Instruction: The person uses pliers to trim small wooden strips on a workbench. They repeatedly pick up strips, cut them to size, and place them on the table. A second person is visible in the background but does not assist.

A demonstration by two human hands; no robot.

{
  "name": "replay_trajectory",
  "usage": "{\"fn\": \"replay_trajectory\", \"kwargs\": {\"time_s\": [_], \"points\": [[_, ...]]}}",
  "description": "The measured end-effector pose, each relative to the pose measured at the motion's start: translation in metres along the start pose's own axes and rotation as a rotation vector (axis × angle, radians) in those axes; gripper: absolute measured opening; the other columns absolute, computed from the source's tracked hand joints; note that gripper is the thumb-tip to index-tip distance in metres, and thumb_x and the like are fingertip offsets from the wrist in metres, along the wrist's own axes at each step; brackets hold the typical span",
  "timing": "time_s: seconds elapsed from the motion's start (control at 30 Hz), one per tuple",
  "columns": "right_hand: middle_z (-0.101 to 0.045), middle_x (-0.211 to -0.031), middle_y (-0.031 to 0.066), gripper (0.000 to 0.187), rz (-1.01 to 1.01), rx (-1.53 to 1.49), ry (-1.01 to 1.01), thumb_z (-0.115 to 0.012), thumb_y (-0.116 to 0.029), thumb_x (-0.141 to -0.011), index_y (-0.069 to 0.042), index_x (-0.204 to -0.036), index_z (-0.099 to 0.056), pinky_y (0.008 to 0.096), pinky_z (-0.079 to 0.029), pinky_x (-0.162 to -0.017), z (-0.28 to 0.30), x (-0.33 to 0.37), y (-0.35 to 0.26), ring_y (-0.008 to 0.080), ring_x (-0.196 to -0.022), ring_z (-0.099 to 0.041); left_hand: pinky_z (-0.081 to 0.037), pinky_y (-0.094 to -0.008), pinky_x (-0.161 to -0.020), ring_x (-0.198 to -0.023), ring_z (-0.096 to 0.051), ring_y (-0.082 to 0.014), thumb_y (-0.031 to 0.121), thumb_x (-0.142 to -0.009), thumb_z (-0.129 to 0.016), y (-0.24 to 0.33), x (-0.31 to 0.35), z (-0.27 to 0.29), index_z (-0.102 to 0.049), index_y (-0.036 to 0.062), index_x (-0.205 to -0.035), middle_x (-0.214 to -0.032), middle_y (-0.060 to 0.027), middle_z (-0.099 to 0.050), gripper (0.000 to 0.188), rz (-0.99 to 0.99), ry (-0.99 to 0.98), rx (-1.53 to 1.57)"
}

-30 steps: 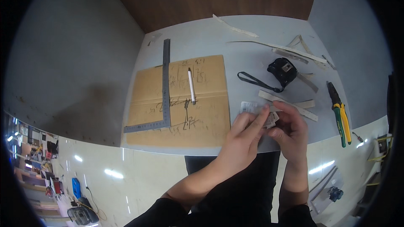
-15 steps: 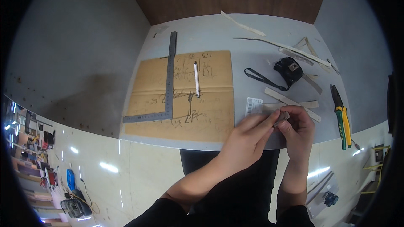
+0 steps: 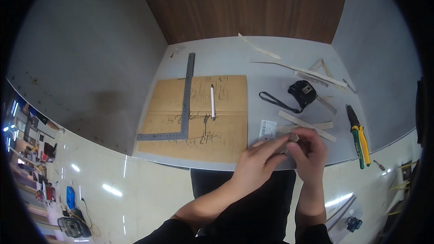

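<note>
The grip is a close, two-handed one: the right hand [image 3: 312,154] has its thumb and curled forefinger brought nearly together on a small greyish piece [image 3: 294,138], with only a sliver of room between them. The left hand [image 3: 257,161] meets it from the other side, fingers reaching long and flat, its thumb tucked below; it also seems closed on the piece, though those fingers hide most of the contact from where I stand. The piece is held up just over the near edge of the surface [image 3: 217,58].

What has changed over the last second is how much of it I can see. A broader, layered-looking face shows first, then a narrow block, and now just a pale end by the right thumb. I take that to mean it is being turned or pressed in the fingers, so the work is all fingertip handling at this point.

Nothing else has been picked up. The white label [image 3: 268,129] lies just beyond the left hand, and two crossed strips [image 3: 307,125] just past the right one. The black tape measure [image 3: 302,95] sits further back, the pliers [image 3: 357,138] off to the right, and the steel square [image 3: 186,104] and pen [image 3: 213,101] rest on the cardboard [image 3: 230,149].
</note>
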State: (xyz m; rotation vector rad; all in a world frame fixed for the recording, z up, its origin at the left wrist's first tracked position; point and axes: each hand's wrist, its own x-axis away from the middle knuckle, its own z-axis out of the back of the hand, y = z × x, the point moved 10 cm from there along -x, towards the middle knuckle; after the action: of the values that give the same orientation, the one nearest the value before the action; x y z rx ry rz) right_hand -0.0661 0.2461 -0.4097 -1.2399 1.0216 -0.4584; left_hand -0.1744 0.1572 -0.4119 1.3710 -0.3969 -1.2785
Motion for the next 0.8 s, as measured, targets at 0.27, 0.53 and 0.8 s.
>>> {"fn": "replay_trajectory", "kwargs": {"time_s": [0.27,0.53,0.8], "points": [[-0.067,-0.085,0.0083,0.031,0.223,0.336,-0.18,-0.079,-0.006,-0.07,-0.005,-0.098,-0.068,0.0284,-0.049,-0.064,-0.012,-0.014,-0.022,0.0202,-0.074,-0.064,-0.051,-0.0312,-0.065,-0.074,-0.062,-0.0256,0.001,-0.077,-0.074,-0.002,0.001,0.0,-0.053,0.002,-0.08,-0.091,-0.0124,-0.064,0.021,-0.01,0.007,-0.119],[-0.068,-0.089,0.0117,0.033,0.427,0.361,-0.171,-0.082,-0.014,-0.068,-0.002,-0.095,-0.066,0.0308,-0.051,-0.063,-0.013,0.0,-0.028,0.0241,-0.075,-0.065,-0.046,-0.0373,-0.073,-0.084,-0.06,-0.0288,0.002,-0.072,-0.073,0.005,0.004,-0.002,-0.057,0.0029,-0.081,-0.086,-0.0087,-0.064,0.018,-0.138,0.006,-0.242],[-0.069,-0.087,0.0125,0.036,0.418,0.345,-0.205,-0.082,-0.018,-0.068,-0.001,-0.096,-0.066,0.0303,-0.051,-0.061,-0.015,0.0,-0.025,0.0245,-0.072,-0.064,-0.051,-0.0356,-0.07,-0.083,-0.062,-0.0284,0.0,-0.072,-0.073,0.001,0.002,-0.004,-0.057,0.0022,-0.083,-0.088,-0.0094,-0.065,0.02,-0.11,-0.012,-0.191]]}}
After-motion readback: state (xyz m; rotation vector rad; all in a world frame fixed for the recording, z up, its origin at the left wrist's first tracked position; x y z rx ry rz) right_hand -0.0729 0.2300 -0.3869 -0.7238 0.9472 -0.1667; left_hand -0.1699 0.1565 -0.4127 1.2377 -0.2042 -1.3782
